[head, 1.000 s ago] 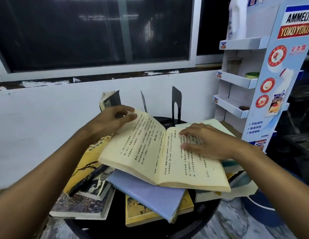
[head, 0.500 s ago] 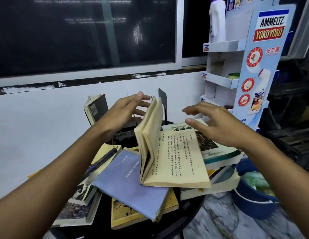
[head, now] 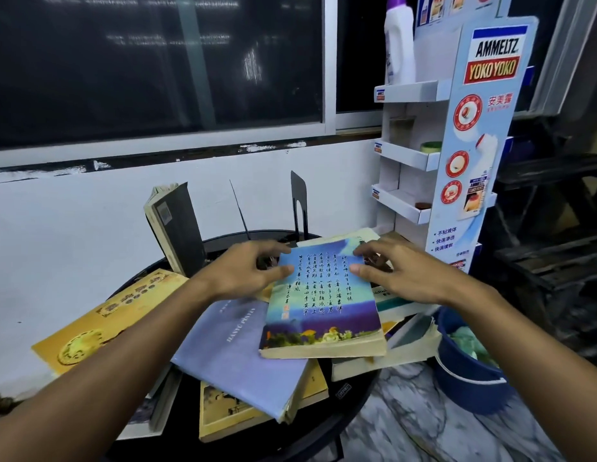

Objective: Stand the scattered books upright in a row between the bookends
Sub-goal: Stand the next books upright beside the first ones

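A closed blue book with calligraphy on its cover (head: 320, 301) lies flat on top of the pile on the round black table (head: 324, 425). My left hand (head: 247, 271) pinches its far left corner and my right hand (head: 394, 271) holds its far right corner. Under it lie a lavender book (head: 237, 355), a yellow book (head: 117, 315) at the left and several more. Two thin black bookends (head: 299, 201) stand at the back of the table, and a dark book (head: 177, 225) leans upright to their left.
A white wall and dark window run behind the table. A cardboard display rack (head: 470, 138) stands at the right with a white bottle (head: 399, 41) on top. A blue tub (head: 470, 378) sits on the marble floor beside the table.
The open book has been folded shut and now lies closed with its blue cover up. Both hands have come down onto its far corners. The camera has turned a little to the right.
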`<action>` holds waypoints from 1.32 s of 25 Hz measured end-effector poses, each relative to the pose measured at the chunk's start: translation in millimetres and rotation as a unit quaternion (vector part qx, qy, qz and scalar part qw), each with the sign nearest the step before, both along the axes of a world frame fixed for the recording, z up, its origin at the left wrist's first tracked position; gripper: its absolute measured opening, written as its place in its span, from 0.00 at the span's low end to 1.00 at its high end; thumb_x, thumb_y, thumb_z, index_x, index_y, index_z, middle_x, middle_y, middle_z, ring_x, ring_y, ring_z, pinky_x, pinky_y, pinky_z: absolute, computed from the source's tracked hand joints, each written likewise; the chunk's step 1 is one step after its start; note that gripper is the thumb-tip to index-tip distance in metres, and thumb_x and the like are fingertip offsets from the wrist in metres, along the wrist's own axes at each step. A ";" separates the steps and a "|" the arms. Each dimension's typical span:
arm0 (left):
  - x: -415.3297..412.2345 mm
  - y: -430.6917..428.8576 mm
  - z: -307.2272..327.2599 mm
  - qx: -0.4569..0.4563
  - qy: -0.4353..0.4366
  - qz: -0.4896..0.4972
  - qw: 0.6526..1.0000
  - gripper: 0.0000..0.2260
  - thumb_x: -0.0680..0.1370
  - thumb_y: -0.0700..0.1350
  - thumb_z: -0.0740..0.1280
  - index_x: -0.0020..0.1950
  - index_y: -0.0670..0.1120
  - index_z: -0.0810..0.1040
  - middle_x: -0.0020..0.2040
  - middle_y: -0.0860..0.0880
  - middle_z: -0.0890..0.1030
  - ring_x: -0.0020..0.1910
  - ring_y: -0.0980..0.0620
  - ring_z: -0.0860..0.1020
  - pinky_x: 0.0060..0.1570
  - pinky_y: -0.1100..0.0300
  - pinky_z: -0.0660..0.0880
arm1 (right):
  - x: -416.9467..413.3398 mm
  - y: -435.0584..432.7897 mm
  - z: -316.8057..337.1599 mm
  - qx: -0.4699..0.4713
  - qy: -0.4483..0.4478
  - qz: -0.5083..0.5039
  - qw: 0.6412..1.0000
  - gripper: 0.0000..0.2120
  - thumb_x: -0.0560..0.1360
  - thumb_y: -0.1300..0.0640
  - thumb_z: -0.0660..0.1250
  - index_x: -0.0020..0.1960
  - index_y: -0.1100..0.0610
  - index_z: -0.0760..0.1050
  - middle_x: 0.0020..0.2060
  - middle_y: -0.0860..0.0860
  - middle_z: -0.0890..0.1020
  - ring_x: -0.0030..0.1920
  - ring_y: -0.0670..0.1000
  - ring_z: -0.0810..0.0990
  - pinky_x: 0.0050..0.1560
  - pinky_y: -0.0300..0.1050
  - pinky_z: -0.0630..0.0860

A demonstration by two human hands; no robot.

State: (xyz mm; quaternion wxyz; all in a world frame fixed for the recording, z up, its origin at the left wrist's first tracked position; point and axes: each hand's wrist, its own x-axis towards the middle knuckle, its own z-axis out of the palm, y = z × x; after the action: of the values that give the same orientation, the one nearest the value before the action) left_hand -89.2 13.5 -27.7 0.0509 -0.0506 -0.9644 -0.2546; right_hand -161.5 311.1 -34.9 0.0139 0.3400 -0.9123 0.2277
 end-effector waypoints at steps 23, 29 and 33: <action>41.9 -14.7 5.1 0.318 0.080 0.022 0.944 0.29 0.73 0.44 0.76 0.73 0.55 0.72 0.68 0.47 0.74 0.47 0.46 0.87 0.44 0.52 0.84 | -3.0 -55.7 11.8 -0.228 -0.063 0.043 0.971 0.28 0.74 0.57 0.76 0.72 0.51 0.73 0.65 0.47 0.71 0.51 0.47 0.79 0.53 0.47 0.82; 52.0 -25.4 20.0 0.327 0.193 0.022 0.925 0.30 0.75 0.36 0.74 0.72 0.56 0.72 0.69 0.47 0.74 0.48 0.46 0.86 0.50 0.48 0.84 | -11.0 -77.8 28.9 -0.307 0.022 0.127 0.943 0.28 0.75 0.63 0.75 0.71 0.49 0.73 0.66 0.41 0.69 0.55 0.44 0.78 0.57 0.43 0.80; 51.6 -16.8 16.7 0.323 0.228 0.004 0.918 0.28 0.76 0.36 0.73 0.71 0.56 0.72 0.60 0.46 0.82 0.48 0.50 0.86 0.41 0.56 0.83 | -14.2 -77.3 32.8 -0.312 0.106 0.132 0.935 0.27 0.75 0.64 0.74 0.71 0.49 0.73 0.73 0.42 0.66 0.66 0.45 0.75 0.60 0.39 0.78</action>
State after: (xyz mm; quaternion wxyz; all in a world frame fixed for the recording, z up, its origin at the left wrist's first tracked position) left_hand -37.6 -3.2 -11.0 0.2842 -0.0843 -0.7919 -0.5338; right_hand -175.6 233.8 -2.1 0.1861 0.4579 -0.7353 0.4637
